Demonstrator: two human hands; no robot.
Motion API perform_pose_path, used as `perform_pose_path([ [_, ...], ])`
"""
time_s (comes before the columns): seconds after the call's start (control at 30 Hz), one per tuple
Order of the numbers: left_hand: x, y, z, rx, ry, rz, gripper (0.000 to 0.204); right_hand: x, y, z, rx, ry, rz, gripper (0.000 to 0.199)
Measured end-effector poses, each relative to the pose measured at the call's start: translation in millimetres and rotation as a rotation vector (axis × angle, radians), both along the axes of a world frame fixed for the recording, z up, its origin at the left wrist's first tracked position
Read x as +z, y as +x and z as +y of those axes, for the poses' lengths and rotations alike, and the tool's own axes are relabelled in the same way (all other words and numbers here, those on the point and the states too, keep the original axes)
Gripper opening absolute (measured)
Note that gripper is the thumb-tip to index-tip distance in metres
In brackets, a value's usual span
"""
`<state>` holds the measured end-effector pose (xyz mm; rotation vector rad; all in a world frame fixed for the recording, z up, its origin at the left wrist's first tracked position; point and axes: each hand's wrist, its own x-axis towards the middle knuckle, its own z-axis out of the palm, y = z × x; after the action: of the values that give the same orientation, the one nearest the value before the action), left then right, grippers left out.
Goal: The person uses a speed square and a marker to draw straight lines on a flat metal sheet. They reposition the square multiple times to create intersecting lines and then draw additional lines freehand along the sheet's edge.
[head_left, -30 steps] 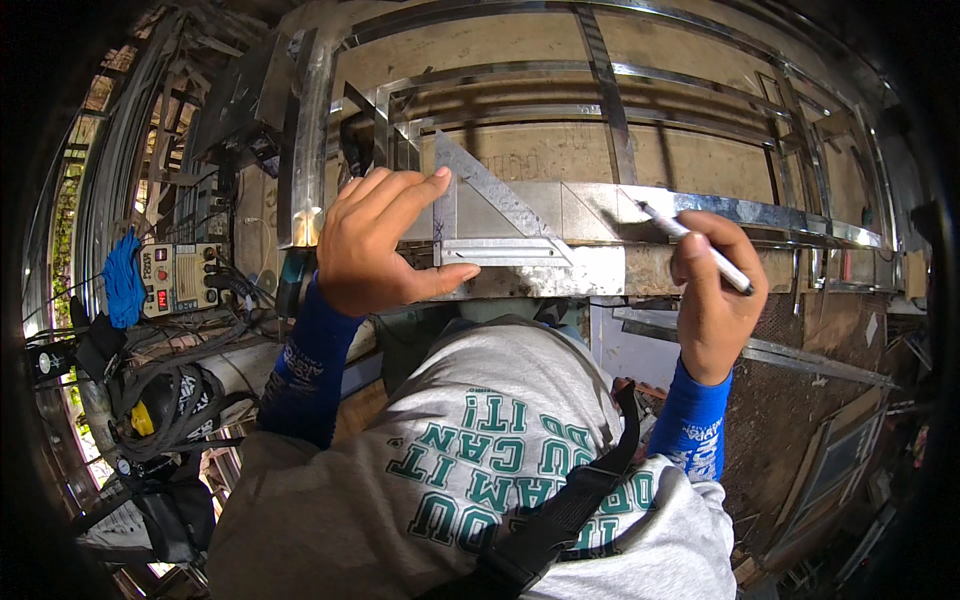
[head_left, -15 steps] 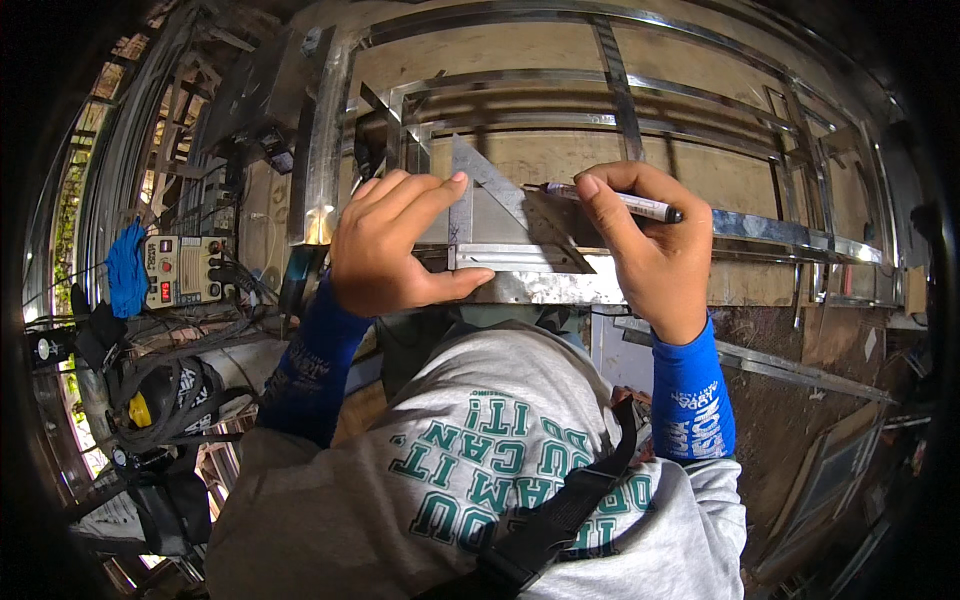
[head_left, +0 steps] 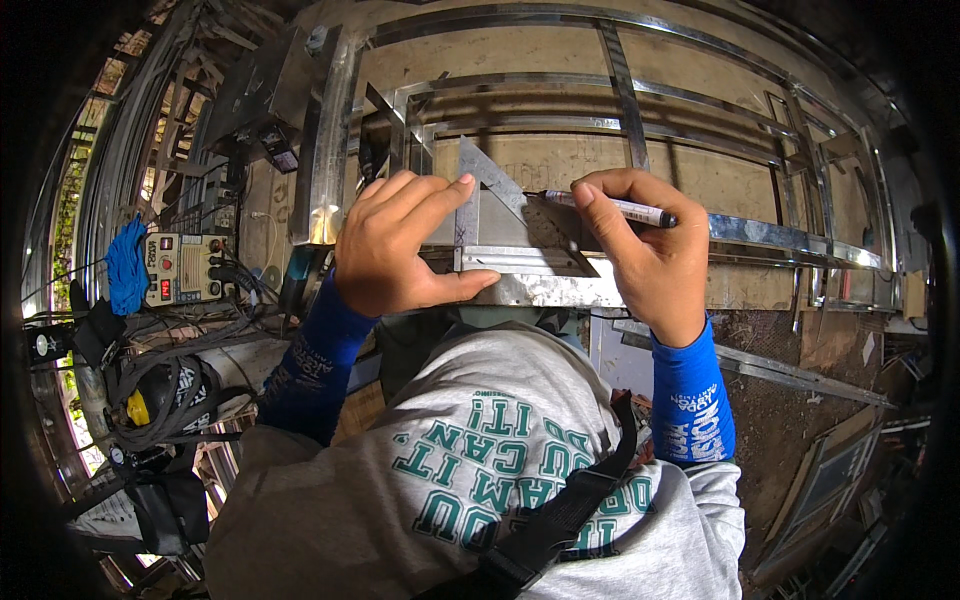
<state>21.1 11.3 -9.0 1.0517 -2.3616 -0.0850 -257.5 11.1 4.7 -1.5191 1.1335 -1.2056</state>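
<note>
A triangular metal set square (head_left: 500, 257) lies on a shiny metal tube (head_left: 540, 291) in front of me. My left hand (head_left: 395, 245) grips the square at its left side, with the index fingertip on the upright leg and the thumb along the lower base. In my right hand (head_left: 655, 250), a marker pen (head_left: 640, 211) with a white barrel and dark end is pinched between thumb and fingers. The pen's tip points left at the square's slanted edge; whether it touches is too fine to tell.
Welded metal frames (head_left: 625, 95) spread over the bench beyond my hands. A welding machine (head_left: 185, 268) with a blue cloth (head_left: 127, 266) stands at left, above tangled cables (head_left: 190, 345). A long metal bar (head_left: 790, 374) lies low on the right.
The marker's tip has dropped slightly and come closer to the slanted edge of the set square. My left hand keeps its hold on the square.
</note>
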Motion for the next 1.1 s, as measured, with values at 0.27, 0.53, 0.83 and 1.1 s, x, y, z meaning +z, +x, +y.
perform_pose_path([
  [0.27,1,0,0,-0.005,-0.002,0.002,0.084,2,1,1,-0.012,0.016,-0.011,0.017],
  [0.53,1,0,0,0.003,0.003,-0.002,0.083,1,0,3,0.02,0.01,0.015,0.017],
  [0.83,0,0,-1,-0.008,0.019,0.026,0.083,11,-26,34,-0.054,0.038,0.102,0.012],
  [1.1,1,2,2,-0.007,0.055,0.029,0.085,7,-55,67,-0.195,0.047,0.196,0.027],
])
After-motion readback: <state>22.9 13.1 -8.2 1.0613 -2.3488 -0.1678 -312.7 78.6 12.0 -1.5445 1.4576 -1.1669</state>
